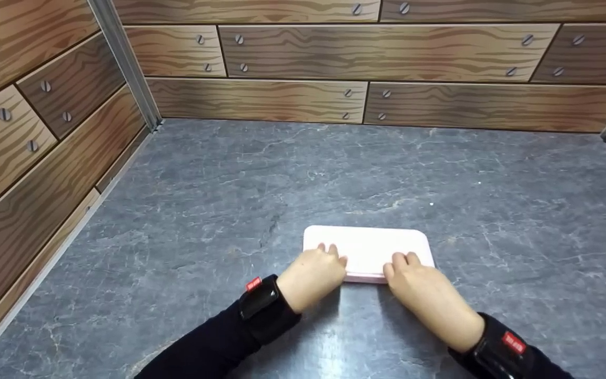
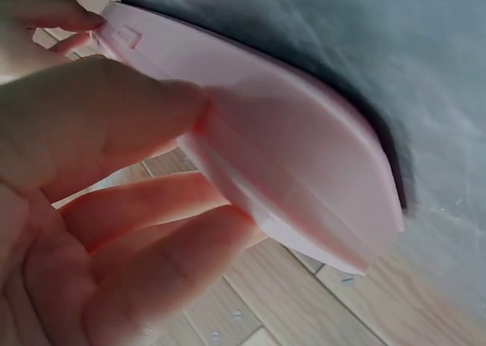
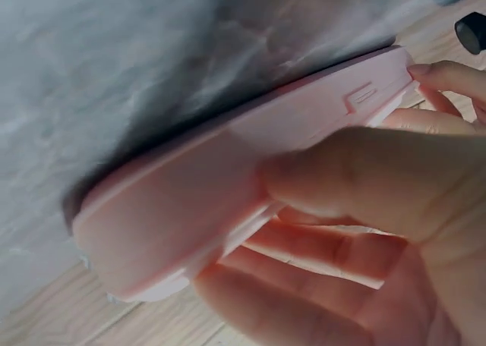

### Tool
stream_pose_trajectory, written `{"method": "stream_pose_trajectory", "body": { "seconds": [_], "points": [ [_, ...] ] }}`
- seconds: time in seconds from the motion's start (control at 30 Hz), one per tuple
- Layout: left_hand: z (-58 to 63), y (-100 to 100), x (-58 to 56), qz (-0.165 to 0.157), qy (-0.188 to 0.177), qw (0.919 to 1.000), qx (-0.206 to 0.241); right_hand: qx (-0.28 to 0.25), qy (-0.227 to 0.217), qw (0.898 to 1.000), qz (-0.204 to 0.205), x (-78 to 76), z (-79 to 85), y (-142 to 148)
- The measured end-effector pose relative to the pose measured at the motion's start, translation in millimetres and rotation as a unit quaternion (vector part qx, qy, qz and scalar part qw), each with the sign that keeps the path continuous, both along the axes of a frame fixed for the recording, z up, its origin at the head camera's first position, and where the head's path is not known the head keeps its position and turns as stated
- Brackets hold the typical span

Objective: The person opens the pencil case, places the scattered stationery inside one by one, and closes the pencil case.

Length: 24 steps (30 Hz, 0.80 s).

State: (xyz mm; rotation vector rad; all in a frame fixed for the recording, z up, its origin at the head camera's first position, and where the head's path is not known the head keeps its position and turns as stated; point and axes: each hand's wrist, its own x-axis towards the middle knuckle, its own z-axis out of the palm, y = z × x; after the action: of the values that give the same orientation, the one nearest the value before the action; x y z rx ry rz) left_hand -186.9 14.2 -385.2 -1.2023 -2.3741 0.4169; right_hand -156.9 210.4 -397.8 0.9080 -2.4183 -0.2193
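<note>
A flat pink plastic case point(image 1: 371, 247) with rounded corners and a whitish lid lies on the grey surface in the head view. My left hand point(image 1: 315, 275) grips its near edge left of the middle, thumb on the front wall and fingers over the lid. Near the right end, my right hand point(image 1: 425, 288) holds the same edge in the same way. In the left wrist view, the left thumb point(image 2: 144, 107) presses the pink side wall. A small raised tab point(image 3: 362, 97) shows on the front wall in the right wrist view, between the two hands.
The grey marbled tabletop point(image 1: 219, 184) spreads around the case. Wood-patterned panels point(image 1: 387, 52) stand along the back and the left side point(image 1: 45, 137), joined by a metal corner post point(image 1: 127, 63). Both wrists wear black bands point(image 1: 269, 310) with red tags.
</note>
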Motion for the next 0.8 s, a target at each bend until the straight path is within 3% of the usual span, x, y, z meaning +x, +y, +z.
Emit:
{"method": "stream_pose_trajectory", "body": {
  "seconds": [0.3,0.57,0.8],
  "points": [
    [9.7,6.2,-36.5,0.041,-0.124,0.9901,0.052,0.012,-0.067,0.997,-0.036,-30.7,11.6,5.4],
    [10.6,11.2,-70.0,0.074,-0.152,0.9806,0.099,-0.009,-0.108,0.991,-0.074,-69.1,16.1,6.9],
    [11.2,14.8,-83.9,0.09,-0.156,0.9776,0.108,-0.02,-0.124,0.988,-0.09,-89.0,18.3,13.7]
  ]
}}
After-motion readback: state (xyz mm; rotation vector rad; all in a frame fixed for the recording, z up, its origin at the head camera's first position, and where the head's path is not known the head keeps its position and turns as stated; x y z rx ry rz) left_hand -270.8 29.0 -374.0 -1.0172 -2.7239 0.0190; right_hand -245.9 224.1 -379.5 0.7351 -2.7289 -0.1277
